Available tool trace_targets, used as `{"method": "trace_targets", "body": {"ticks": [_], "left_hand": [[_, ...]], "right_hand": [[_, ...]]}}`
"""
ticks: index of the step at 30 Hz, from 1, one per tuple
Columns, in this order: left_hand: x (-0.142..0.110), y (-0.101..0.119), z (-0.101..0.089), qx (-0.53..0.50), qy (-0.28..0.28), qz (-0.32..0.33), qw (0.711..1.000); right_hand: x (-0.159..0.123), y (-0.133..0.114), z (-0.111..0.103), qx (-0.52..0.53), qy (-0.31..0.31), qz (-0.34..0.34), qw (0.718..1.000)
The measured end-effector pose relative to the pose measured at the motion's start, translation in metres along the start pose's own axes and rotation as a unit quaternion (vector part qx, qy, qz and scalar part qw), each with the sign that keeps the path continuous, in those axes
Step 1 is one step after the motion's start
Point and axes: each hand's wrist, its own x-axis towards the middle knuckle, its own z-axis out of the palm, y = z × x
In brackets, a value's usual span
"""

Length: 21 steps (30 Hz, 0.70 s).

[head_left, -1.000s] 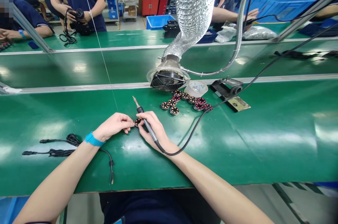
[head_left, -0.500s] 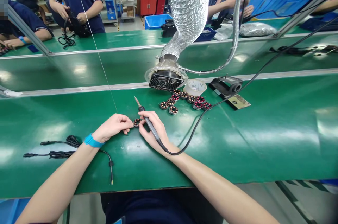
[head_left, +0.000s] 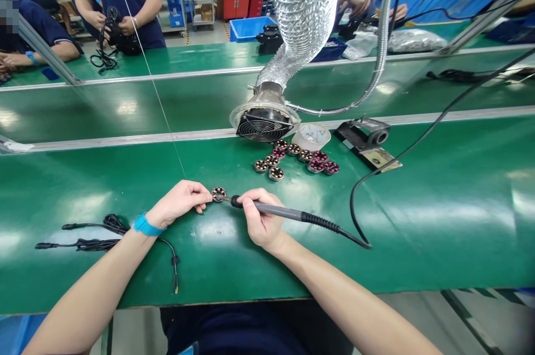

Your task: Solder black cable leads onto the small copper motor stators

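Observation:
A motor stator [head_left: 218, 194], a small ring with copper windings, sits on the green bench. My left hand [head_left: 186, 199], wearing a blue wrist strap [head_left: 147, 225], pinches its left edge with fingers closed. A thin wire [head_left: 163, 110] runs down from above toward that hand. My right hand [head_left: 263, 218] is closed around a soldering iron [head_left: 281, 210], whose tip meets the stator's right side. The iron's black cable trails off to the right. Behind the hands lie several more stators [head_left: 276, 173], some with copper and some with red windings.
A fume extraction duct [head_left: 307, 15] hangs above the stators. Beside them are a tape roll [head_left: 311, 136] and a soldering iron stand [head_left: 363, 140]. Black cables [head_left: 98, 244] lie at the left. Across the bench, a co-worker's hands [head_left: 117, 26] hold a black cabled device.
My right hand has let go of the stator and moved right. The soldering iron has swung from pointing away to pointing left, its tip now at the stator. My left hand stays put.

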Motion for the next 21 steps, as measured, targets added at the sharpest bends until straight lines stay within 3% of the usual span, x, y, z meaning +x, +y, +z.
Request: {"method": "trace_targets", "body": {"ticks": [10, 21], "left_hand": [[0.0019, -0.0040, -0.0012, -0.007, -0.002, 0.006, 1.000], [0.0035, -0.0067, -0.0021, 0.007, -0.003, 0.011, 1.000]], "right_hand": [[0.0001, -0.0007, 0.0015, 0.000, -0.026, -0.005, 1.000], [0.0015, -0.0028, 0.0011, -0.003, -0.008, 0.014, 1.000]]}}
